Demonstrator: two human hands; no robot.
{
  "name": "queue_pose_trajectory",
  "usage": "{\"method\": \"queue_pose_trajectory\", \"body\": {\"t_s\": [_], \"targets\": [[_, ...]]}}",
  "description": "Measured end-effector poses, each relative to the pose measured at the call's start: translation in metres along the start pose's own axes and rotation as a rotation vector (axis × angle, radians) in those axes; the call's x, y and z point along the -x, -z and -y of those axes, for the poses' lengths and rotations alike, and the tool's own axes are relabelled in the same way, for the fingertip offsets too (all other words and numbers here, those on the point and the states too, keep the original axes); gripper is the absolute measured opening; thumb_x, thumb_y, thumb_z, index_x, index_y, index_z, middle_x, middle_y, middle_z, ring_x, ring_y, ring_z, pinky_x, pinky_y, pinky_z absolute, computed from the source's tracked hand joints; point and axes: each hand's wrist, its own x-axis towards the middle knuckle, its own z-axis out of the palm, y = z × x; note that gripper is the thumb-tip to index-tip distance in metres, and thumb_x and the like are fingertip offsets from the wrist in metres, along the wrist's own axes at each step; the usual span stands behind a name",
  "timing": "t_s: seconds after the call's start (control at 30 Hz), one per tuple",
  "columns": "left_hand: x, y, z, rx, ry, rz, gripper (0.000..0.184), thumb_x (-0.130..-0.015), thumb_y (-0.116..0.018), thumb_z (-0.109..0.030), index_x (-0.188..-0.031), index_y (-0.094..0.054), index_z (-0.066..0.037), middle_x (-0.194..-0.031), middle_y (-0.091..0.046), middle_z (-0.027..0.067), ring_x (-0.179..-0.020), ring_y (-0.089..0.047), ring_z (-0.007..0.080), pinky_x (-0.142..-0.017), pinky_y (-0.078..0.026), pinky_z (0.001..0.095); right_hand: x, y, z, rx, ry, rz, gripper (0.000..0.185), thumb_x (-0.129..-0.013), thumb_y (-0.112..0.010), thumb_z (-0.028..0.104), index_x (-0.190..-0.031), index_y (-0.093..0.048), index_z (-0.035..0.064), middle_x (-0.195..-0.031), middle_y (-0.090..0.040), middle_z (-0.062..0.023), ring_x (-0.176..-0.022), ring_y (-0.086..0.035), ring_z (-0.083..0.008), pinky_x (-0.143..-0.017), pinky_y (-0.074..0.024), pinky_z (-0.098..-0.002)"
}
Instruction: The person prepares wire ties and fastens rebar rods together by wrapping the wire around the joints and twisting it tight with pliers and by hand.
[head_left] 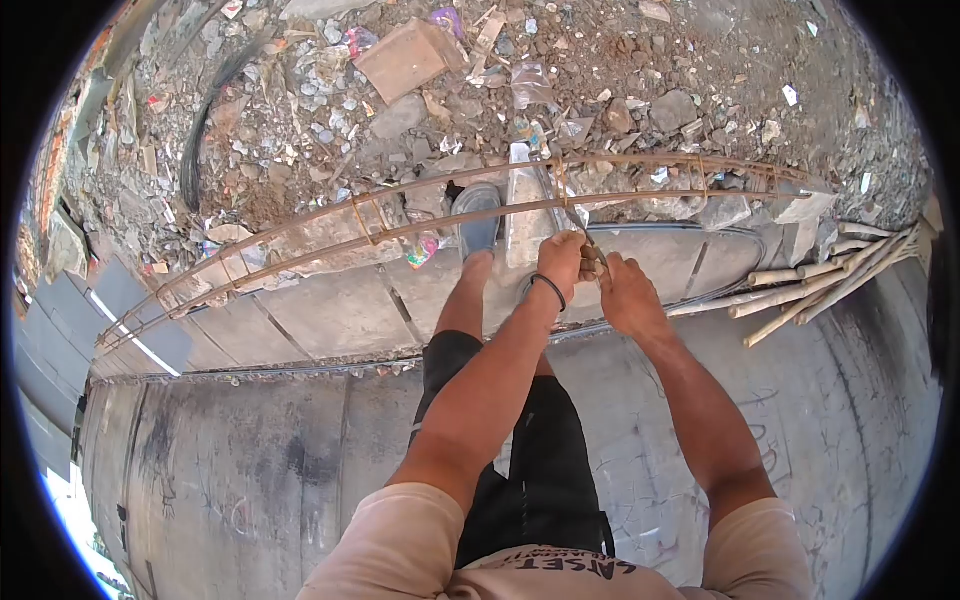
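Note:
My left hand (562,262), with a black band at the wrist, is closed around a thin tool or wire whose exact shape is unclear. Close beside it on the right, my right hand (628,292) has its fingers pressed together at the same thin item. Just beyond both hands runs a long rusty rebar frame (440,221), two bars joined by small cross ties. A pale concrete block (528,215) lies under the bars, left of the hands. My shoe (478,217) stands beside that block.
Bamboo poles (805,288) lie at the right. Rubble holds a cardboard piece (408,60) and a dark wire bundle (200,140). A grey wall (250,450) with black marks spans the lower view. Grey sheets (130,310) are at the left.

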Motion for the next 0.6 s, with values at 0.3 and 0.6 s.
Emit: {"method": "queue_pose_trajectory", "body": {"t_s": [0.3, 0.6], "targets": [[-0.006, 0.005, -0.005, -0.107, 0.070, -0.075, 0.024, -0.096, -0.062, -0.030, -0.100, -0.057, -0.007, -0.078, -0.061, 0.0034, -0.067, -0.061, 0.0180, -0.058, -0.054, 0.0341, 0.003, 0.006, 0.021, -0.683, -0.434, 0.226, 0.031, -0.103, -0.046, 0.032, -0.111, -0.050, 0.0015, -0.076, -0.059, -0.0189, -0.067, -0.065, -0.0361, -0.068, -0.0539, -0.0477], [-0.061, -0.027, 0.014, 0.536, 0.306, 0.185, 0.011, -0.097, -0.054, -0.012, -0.088, -0.050, -0.008, -0.061, -0.043, -0.0006, -0.050, -0.045, 0.0171, -0.054, -0.048, 0.0397, 0.022, -0.003, -0.018, 0.154, 0.039, -0.112, 0.038, -0.096, -0.061, 0.029, -0.118, -0.051, -0.0001, -0.080, -0.063, -0.0154, -0.065, -0.066, -0.0296, -0.066, -0.0552, -0.0417]]}}
